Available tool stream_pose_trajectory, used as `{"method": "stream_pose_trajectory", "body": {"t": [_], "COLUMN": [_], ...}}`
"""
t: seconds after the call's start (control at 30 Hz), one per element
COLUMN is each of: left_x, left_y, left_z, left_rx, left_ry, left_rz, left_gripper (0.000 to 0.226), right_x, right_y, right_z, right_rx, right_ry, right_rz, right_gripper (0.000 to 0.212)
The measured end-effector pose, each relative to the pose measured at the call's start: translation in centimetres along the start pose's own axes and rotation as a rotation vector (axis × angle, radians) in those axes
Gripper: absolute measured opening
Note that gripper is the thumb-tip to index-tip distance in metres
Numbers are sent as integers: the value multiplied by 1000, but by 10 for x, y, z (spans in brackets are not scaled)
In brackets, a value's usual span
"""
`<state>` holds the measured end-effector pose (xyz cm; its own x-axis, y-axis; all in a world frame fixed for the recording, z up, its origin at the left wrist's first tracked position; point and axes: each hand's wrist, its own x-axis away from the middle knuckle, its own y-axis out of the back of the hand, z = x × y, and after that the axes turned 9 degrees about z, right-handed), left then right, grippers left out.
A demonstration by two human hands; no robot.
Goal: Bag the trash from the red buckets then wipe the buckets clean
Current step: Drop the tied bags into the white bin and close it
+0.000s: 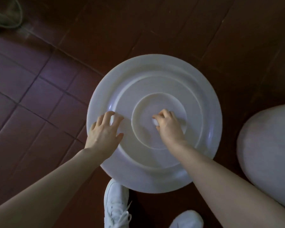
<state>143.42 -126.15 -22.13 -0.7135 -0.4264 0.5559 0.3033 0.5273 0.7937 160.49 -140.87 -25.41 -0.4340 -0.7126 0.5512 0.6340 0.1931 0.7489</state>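
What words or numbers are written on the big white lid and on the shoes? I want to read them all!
None: no word, number or sign can be read here.
The white lid: plain, only raised rings.
Its knob, pinched by the right hand: mostly hidden, nothing shows.
The white laced shoe: no brand readable.
The second lid, at the right: plain.

A round white plastic lid (pixel 155 89) sits in the middle of the brown tiled floor (pixel 39 112). The left hand (pixel 104 130) rests fingertips-down on the lid's left outer ring. The right hand (pixel 169 127) is at the lid's centre, pinching a small white object (pixel 155 122). A white rounded plastic form (pixel 266 145) lies just right of the lid, apart from it. A white laced shoe (pixel 115 203) stands at the lid's near edge, with a second white shoe (pixel 186 219) nearer and to the right. A greenish cloth bundle (pixel 5 15) lies in the far left corner.
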Motion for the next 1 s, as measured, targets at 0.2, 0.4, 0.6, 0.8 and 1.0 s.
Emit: {"method": "stream_pose_trajectory", "body": {"t": [0.2,0.4,0.6,0.8,1.0], "left_x": [106,200,246,245,224], "left_y": [135,262,357,399,379], "left_z": [-20,-46,-106,-218,-353], "left_rx": [-11,80,67,61,-25], "left_ry": [5,5,-123,-280,-460], "left_rz": [-107,-178,-264,-245,-137], "left_gripper": [56,57,52,58,55], "right_x": [100,206,285,352,416], "right_y": [114,238,341,416,440], "right_z": [89,163,170,102,-20], "right_rx": [-71,-121,-149,-165,-217], "right_ry": [14,44,26,-90,-264], "right_rz": [-40,-91,-259,-395,-455], "right_gripper": [30,33,31,29,28]}}
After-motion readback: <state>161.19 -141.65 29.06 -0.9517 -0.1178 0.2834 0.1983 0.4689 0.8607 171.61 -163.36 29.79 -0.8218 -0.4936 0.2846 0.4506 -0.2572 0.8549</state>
